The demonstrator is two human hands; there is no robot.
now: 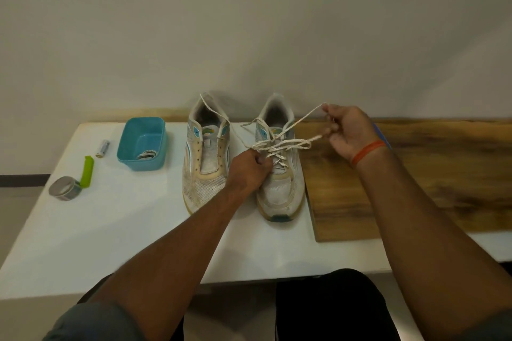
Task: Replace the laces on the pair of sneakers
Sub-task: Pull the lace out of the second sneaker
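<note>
Pinching the cream speckled cord lace (279,145) over the worn white mesh sneaker (279,185), left hand (249,171) grips near the eyelets; right hand (350,130) holds the lace end raised. Unlaced matching sneaker (205,163) just left of left hand. Farther left, teal plastic tub (130,152) holds coiled laces (146,155).

Bare table (133,230) lies before the sneakers (206,158); blue tub (141,144) crowds their left.
</note>
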